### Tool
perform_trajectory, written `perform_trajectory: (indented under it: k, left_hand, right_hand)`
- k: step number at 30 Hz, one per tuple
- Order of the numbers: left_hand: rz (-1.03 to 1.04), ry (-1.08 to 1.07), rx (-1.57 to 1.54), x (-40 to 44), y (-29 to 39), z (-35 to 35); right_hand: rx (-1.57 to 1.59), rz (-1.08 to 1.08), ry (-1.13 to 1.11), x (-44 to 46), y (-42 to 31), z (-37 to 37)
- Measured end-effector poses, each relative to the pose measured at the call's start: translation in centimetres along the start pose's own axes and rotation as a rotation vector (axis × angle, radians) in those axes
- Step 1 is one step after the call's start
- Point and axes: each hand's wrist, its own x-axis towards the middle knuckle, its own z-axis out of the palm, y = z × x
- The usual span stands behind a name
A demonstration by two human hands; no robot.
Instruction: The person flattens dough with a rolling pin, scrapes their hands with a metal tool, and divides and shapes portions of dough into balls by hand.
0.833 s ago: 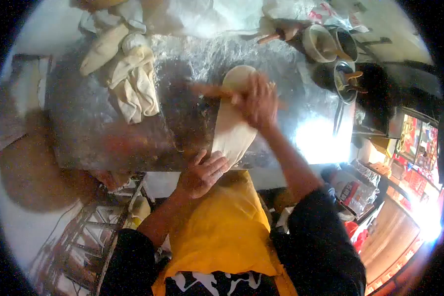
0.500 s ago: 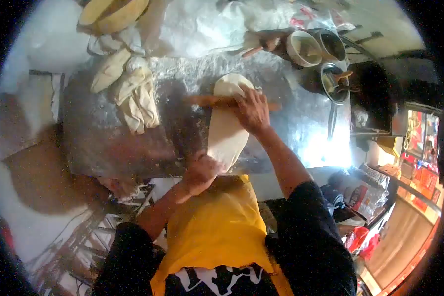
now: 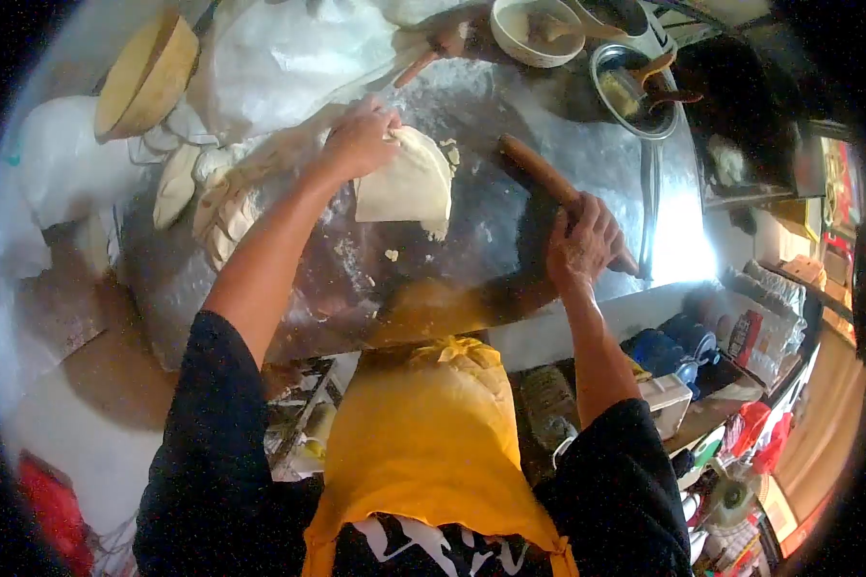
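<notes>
My left hand (image 3: 361,142) pinches the far left edge of a pale dough sheet (image 3: 406,188), which lies doubled over on the floured worktop (image 3: 433,274). A ragged lower right corner and small crumbs show beside the sheet. To the right, my right hand (image 3: 585,242) is wrapped round the near end of a wooden rolling pin (image 3: 537,169). The pin slants away to the upper left, apart from the dough. Partly behind my left forearm are folded dough strips (image 3: 223,216) and a long dough piece (image 3: 175,188).
A white bowl (image 3: 537,48) and a metal bowl (image 3: 635,91) with wooden-handled tools stand at the far right of the worktop. White plastic sheeting (image 3: 289,58) covers the back. A yellowish round container (image 3: 149,77) sits at the far left.
My left hand has gone from the dough's near end to its far side, and the sheet is now doubled over. My right hand has carried the rolling pin off the dough, rightward and nearer.
</notes>
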Motion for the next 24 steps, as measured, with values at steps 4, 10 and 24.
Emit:
perform_trajectory:
  k: [4,10,24]
  left_hand:
    - [-0.117,-0.310,-0.292,-0.4,1.2,-2.7]
    - [-0.218,-0.524,-0.306,-4.7,4.1,-3.2]
    - [-0.572,0.376,0.111,-18.0,-15.1,2.3]
  right_hand:
    - [0.039,0.004,0.007,0.2,0.3,0.1]
    - [0.020,-0.022,-0.009,0.5,0.4,0.4]
    - [-0.036,-0.029,-0.037,0.8,-0.1,0.0]
